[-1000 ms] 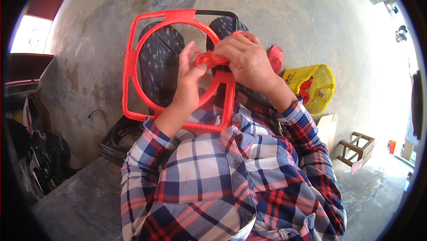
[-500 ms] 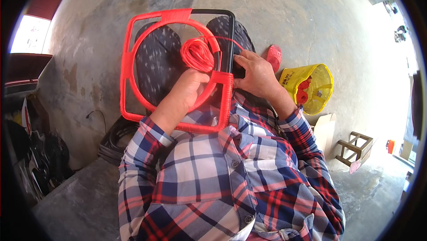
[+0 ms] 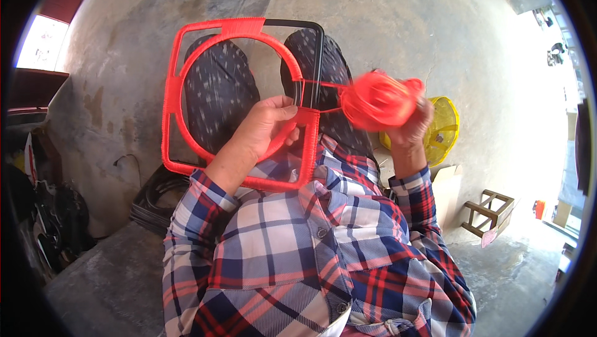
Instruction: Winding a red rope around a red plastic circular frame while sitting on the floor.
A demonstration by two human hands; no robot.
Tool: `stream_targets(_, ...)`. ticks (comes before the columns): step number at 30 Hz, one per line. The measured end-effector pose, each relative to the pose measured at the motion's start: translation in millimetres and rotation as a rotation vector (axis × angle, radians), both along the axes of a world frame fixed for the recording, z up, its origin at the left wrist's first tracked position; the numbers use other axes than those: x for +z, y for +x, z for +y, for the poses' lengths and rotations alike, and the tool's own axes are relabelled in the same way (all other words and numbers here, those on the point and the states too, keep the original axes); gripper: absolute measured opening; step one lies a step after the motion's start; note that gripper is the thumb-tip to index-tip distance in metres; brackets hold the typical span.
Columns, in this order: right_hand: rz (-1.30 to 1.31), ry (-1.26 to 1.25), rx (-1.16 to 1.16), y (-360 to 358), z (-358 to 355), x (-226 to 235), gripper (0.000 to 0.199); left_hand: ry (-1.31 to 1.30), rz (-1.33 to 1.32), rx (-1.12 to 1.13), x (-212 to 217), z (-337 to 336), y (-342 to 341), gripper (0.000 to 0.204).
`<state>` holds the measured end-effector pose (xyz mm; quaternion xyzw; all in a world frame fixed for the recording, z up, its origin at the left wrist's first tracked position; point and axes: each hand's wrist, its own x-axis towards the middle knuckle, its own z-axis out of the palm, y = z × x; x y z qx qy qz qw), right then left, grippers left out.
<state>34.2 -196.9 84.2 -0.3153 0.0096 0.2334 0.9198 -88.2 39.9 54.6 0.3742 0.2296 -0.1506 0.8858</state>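
Observation:
A rounded square frame (image 3: 168, 97) with a ring inside it rests over my lap. Red cord covers most of it, while its upper right part shows bare black. My left hand (image 3: 267, 125) grips the ring near the right-hand wrapped joint, thumb on top. To the right of the frame, my right hand (image 3: 415, 124) holds a bundle of red cord (image 3: 379, 100), blurred by motion. Two strands stretch from the bundle to the frame, one at the ring's bare part and one at the wrapped joint. The bundle hides some of my right fingers.
Partly behind my right hand stands a yellow bucket (image 3: 444, 131) on the concrete floor. Further right are a cardboard piece (image 3: 446, 191) and a small wooden stand (image 3: 488, 215). Dark coiled material (image 3: 152, 197) lies at my left, near black bundled items (image 3: 68, 212).
The cord bundle has gone from inside the ring to the right of the frame, now in my right hand. My left hand still grips the ring; the frame has shifted slightly left.

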Motion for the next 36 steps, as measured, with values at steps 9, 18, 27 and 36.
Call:
stream_targets(9,-0.179,-0.084,0.130,16.8,-40.6,39.1,0.039,0.159,-0.069,0.022,14.1,-3.5,0.6,0.035)
stream_targets(18,-0.306,-0.568,0.341,-9.1,30.6,-6.0,0.024,0.147,-0.081,0.007,5.7,-5.3,-0.5,0.015)
stream_targets(27,-0.239,-0.552,0.258,-5.6,-7.4,11.6,0.024,0.081,-0.032,0.024,-1.2,-2.1,-0.5,0.013)
stream_targets(36,-0.143,-0.483,-0.570,117.3,-276.3,17.4,0.032,-0.006,-0.042,0.013,-3.0,3.4,-3.0,0.022)
